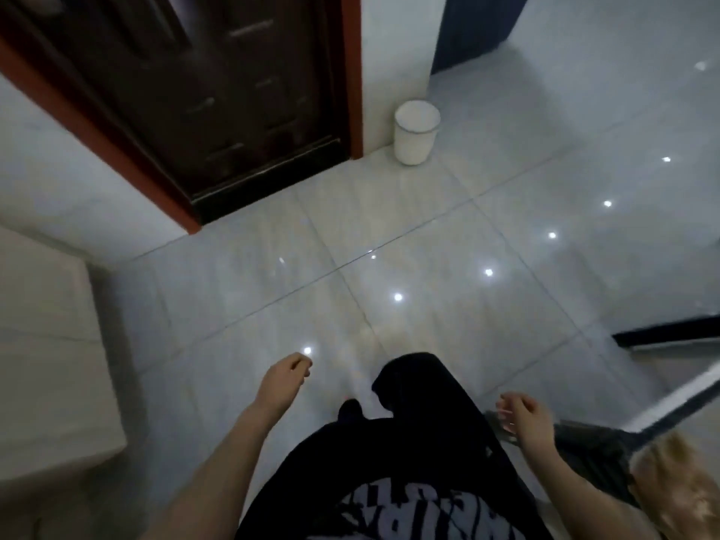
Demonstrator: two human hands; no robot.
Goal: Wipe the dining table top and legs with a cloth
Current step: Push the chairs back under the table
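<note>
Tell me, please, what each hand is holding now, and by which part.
Nothing is held. The left hand and the right hand both hang empty above the tiled floor, fingers loosely curled. No cloth is in view.

You are looking at a motion-blurred view: the dark door (pixel 218 99) is running off the top edge, the blue object (pixel 473 29) at the top is being cropped, and the black-edged piece (pixel 670 333) at the right is being cut off, so you cannot identify it
</note>
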